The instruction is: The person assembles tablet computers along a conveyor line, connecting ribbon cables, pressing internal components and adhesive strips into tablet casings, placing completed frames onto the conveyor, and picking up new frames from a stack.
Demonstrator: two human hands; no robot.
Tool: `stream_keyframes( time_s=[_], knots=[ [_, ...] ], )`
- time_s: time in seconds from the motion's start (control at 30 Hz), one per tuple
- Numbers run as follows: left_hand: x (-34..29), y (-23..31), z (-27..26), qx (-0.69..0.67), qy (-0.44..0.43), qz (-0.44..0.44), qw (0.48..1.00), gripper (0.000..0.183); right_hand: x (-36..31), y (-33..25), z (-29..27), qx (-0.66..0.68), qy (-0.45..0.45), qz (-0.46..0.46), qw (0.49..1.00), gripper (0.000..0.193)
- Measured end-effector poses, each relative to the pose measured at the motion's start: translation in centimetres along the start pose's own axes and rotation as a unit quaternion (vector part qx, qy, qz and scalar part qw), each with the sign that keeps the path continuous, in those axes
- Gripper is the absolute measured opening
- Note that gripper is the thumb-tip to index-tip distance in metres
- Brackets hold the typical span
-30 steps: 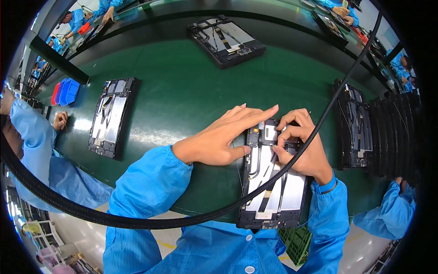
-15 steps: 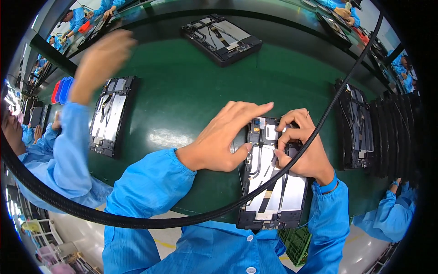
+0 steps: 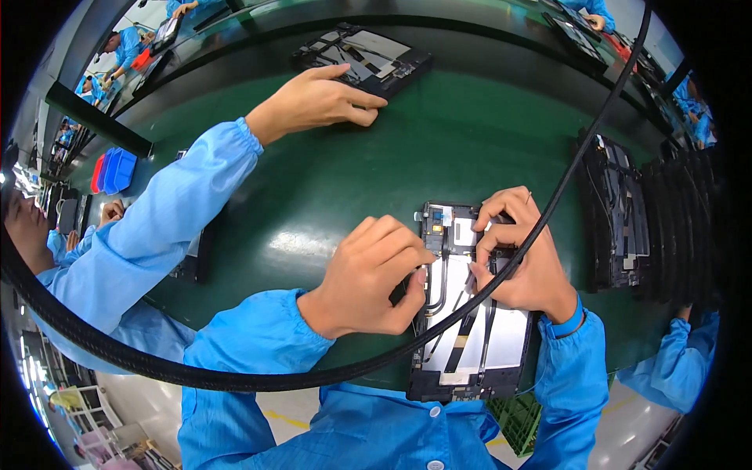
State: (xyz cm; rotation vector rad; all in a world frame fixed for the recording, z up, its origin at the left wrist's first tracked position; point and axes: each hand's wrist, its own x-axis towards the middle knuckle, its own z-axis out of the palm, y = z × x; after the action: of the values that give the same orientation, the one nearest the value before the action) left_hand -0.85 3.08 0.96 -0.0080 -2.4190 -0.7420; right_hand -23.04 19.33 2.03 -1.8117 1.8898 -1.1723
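Note:
An opened tablet (image 3: 501, 337), its black frame around silvery inner panels, lies in front of me at the near table edge. My left hand (image 3: 372, 278) is closed by its left side, index finger and thumb bent toward each other; anything between them is too small to make out. Over the tablet's upper right part, my right hand (image 3: 521, 254) has its fingers curled and thumb and index fingertips close together on the inner parts. What they grip is hidden. A blue wrist strap (image 3: 565, 323) circles my right wrist. Dark ribbon cables (image 3: 462, 341) cross the panel.
A co-worker's hand (image 3: 317, 102) reaches from the left onto another opened tablet (image 3: 384, 51) at the back. A black braided hose (image 3: 345, 381) arches across the view, past my right hand. More tablets (image 3: 619, 211) stand at the right; blue and red bins (image 3: 117, 171) sit far left.
My left hand has drawn its spread fingers into a pinch beside the tablet. My right hand has stayed nearly in place. The co-worker's arm has swung right to the back tablet.

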Motion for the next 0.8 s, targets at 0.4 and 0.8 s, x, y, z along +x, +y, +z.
stream_keyframes(
  time_s=[0.4,0.8],
  knots=[
    [0.3,1.1,0.4,0.085,-0.009,0.046,0.995,0.028,0.0,0.1,-0.6,-0.003,0.02,-0.04,0.999,0.014],
    [3.2,-0.8,0.7,0.001,-0.08,0.168,0.983,0.023,-0.8,-0.4,-3.7,-0.043,0.047,0.009,0.998,0.01]
  ],
)
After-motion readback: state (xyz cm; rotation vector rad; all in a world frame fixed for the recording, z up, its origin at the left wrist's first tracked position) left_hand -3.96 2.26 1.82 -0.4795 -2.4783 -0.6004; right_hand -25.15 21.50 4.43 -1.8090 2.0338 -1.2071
